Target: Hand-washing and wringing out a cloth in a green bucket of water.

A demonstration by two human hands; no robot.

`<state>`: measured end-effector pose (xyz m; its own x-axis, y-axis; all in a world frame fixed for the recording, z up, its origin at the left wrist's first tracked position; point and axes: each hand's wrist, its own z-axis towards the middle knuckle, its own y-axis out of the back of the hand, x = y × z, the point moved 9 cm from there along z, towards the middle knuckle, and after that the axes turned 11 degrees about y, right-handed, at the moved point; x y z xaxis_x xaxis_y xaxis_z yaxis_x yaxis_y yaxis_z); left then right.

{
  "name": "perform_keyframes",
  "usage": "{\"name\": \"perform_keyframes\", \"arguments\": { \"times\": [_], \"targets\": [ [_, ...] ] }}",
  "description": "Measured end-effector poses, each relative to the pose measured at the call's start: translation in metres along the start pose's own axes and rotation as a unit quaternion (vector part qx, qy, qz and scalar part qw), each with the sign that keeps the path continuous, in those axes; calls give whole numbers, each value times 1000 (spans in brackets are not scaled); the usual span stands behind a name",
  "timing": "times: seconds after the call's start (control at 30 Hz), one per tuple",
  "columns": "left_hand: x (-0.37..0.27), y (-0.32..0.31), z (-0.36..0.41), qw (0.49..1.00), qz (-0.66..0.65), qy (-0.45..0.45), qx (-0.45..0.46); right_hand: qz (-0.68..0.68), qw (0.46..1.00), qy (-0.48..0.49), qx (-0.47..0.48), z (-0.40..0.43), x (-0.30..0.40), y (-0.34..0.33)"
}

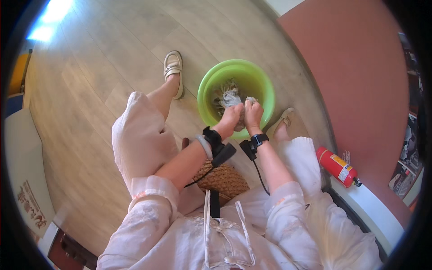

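A round green plastic basin (203, 101) stands on the floor between my feet. A wet grey cloth (231, 98) lies bunched inside, its far end spread in what looks like water. Over the basin's near side, my left hand (231, 118) grips the cloth. Just beside it, my right hand (253, 113) is closed on another part of the cloth, a bit of which sticks out above the fingers. The two hands are close together. Black straps with cabled devices are on both wrists.
A woven wicker seat (224, 179) is beneath me. To the right, a red fire extinguisher (336, 167) rests by a white ledge (368, 206) and a reddish-brown panel (351, 84). A pale board bearing writing (28, 168) is at the far left. My shoes flank the basin on the wood-look floor.
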<state>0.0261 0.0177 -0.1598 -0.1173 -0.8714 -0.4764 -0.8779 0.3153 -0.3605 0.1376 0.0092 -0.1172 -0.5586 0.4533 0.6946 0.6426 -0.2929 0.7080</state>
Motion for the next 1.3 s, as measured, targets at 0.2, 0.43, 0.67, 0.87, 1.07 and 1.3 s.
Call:
{"name": "perform_keyframes", "arguments": {
  "times": [0.2,0.43,0.67,0.87,1.07,1.3],
  "targets": [
    [10,5,1,977,-178,104,49,34,996,85,4,-20,58,-2],
    [4,-4,1,958,-233,149,79,294,953,-42,62,-2,-13,-17],
    [-8,-3,-5,993,-78,88,14,428,869,-176,173,-1,-44,3],
    [40,-2,25,942,-236,212,105,306,939,-47,147,-10,34,-11],
    [6,-33,8,926,-334,55,168,-24,986,156,52,10,38,13],
    [4,6,-1,908,-338,139,206,27,968,250,0,-31,111,1]
  ]
}}
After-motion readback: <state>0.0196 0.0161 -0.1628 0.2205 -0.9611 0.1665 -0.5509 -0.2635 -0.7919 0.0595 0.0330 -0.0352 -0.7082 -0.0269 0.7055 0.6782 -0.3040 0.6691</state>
